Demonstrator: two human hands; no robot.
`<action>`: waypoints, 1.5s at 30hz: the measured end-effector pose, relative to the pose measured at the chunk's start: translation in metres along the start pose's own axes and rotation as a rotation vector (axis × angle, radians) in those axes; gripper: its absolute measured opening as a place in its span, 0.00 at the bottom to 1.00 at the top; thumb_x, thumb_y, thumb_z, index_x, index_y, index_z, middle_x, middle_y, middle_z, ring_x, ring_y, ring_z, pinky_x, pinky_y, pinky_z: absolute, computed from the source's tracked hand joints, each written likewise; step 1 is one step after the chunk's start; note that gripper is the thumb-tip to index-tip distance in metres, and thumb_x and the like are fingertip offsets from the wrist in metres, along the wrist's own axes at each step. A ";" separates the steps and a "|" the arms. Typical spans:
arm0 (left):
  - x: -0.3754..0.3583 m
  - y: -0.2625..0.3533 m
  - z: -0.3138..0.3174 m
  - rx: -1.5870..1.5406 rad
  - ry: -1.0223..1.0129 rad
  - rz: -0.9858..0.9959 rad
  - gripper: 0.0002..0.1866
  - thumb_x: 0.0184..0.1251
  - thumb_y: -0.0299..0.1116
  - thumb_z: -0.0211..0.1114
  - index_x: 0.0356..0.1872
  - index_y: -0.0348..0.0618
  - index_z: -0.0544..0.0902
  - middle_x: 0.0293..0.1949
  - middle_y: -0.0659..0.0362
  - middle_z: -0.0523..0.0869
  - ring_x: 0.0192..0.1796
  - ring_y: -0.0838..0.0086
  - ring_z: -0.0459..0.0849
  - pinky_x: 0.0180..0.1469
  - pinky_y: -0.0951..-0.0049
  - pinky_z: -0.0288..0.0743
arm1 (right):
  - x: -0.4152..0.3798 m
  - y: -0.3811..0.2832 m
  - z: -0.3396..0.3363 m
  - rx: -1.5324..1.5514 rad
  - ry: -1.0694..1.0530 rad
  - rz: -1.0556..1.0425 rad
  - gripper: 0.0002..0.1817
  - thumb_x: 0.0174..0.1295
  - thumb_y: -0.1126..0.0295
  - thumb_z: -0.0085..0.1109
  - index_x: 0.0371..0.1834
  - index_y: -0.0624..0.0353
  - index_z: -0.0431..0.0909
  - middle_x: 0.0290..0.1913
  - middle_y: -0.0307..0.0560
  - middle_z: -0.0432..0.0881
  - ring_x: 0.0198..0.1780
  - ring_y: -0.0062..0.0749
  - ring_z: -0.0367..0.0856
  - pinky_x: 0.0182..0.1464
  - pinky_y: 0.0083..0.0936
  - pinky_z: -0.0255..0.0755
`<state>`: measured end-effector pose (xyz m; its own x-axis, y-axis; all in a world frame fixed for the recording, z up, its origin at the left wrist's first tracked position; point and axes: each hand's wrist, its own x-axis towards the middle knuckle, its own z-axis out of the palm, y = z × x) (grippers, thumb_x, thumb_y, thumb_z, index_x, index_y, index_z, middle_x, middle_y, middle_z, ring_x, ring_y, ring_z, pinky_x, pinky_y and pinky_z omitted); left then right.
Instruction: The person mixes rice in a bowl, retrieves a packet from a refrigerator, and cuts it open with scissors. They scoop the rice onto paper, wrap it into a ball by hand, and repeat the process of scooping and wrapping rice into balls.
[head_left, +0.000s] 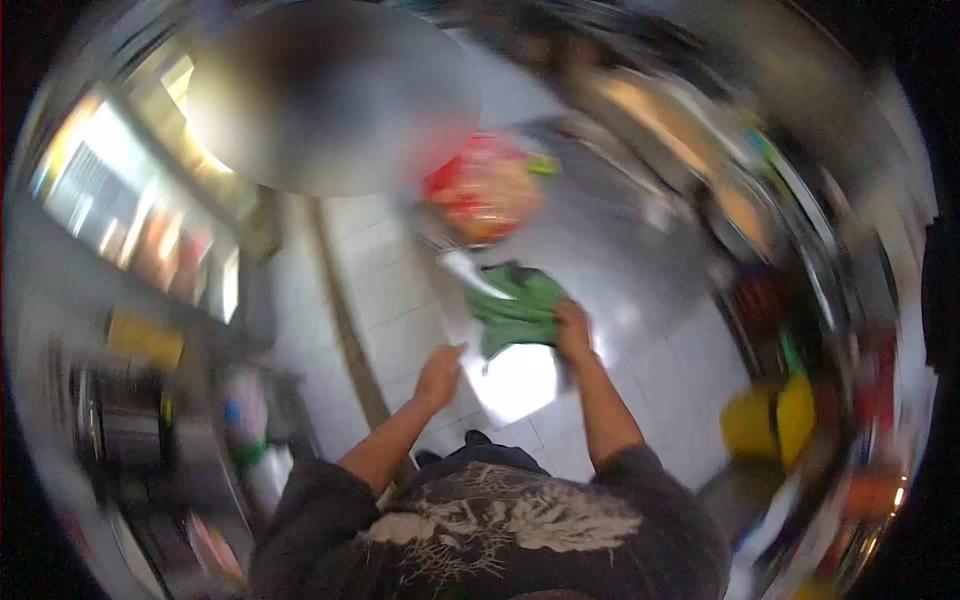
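A green cloth [520, 312] lies crumpled over the front of a shiny metal table [640, 270]. My right hand [573, 332] is closed on its right edge. Over its upper left part lies a white, pointed, blade-like thing [468, 270], smeared by motion. To the left of the cloth, apart from it, my left hand [438, 377] hangs beside the table's near left corner, its fingers blurred. Beyond the cloth sits a clear bag with red and orange contents [487, 190].
Left is a pale tiled floor [385, 295] with a brown strip [345, 330] across it. A lit display case [140, 190] stands far left. Right are a yellow container [765, 420] and blurred shelving. A large blurred patch [335, 95] covers the upper left.
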<state>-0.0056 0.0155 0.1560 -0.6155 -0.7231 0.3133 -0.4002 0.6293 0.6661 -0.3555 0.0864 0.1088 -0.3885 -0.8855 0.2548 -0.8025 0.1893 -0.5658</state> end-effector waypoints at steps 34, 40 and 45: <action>-0.613 -0.028 -0.419 0.645 2.226 -1.364 0.14 0.79 0.40 0.57 0.41 0.36 0.79 0.30 0.49 0.84 0.33 0.60 0.84 0.38 0.61 0.77 | -0.356 -0.977 0.252 -0.233 -1.155 -2.685 0.22 0.69 0.62 0.53 0.65 0.27 0.78 0.42 0.53 0.86 0.44 0.51 0.87 0.45 0.47 0.80; -0.604 -0.016 -0.424 0.706 2.181 -1.485 0.12 0.76 0.38 0.60 0.41 0.38 0.79 0.29 0.45 0.85 0.33 0.50 0.85 0.37 0.57 0.77 | -0.367 -0.982 0.324 -0.162 -1.378 -2.437 0.20 0.72 0.52 0.49 0.64 0.38 0.79 0.47 0.58 0.86 0.46 0.53 0.87 0.48 0.50 0.79; -0.601 -0.023 -0.420 0.796 2.167 -1.515 0.12 0.76 0.39 0.60 0.40 0.38 0.79 0.30 0.43 0.85 0.35 0.45 0.85 0.37 0.55 0.77 | -0.408 -0.949 0.365 -0.054 -1.540 -2.394 0.22 0.65 0.53 0.56 0.60 0.45 0.80 0.49 0.59 0.86 0.51 0.55 0.85 0.53 0.48 0.77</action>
<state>0.6586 0.3158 0.2363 0.7847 0.5323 0.3177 -0.0063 -0.5056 0.8627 0.7299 0.1129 0.2559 0.6366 0.7244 -0.2645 0.6062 -0.6820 -0.4091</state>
